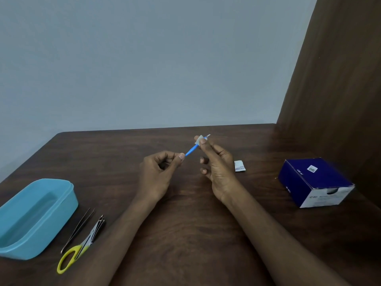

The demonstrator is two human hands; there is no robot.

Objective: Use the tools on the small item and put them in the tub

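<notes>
My left hand (159, 174) pinches the lower end of a thin blue stick-like tool (190, 151) between thumb and fingers. My right hand (215, 164) pinches a small white pad (199, 139) wrapped around the tool's upper end, and a pale tip shows just beyond the pad. Both hands hover above the dark wooden table (185, 213), with the tool slanting up to the right between them. The other fingers of my right hand are loosely curled.
A small white torn packet (239, 166) lies right of my right hand. A dark blue and white box (314, 182) sits at the right. At the left stand a light blue plastic tub (35, 217), tweezers (79, 229) and yellow-handled scissors (80, 247). A brown panel (340, 79) rises at the right.
</notes>
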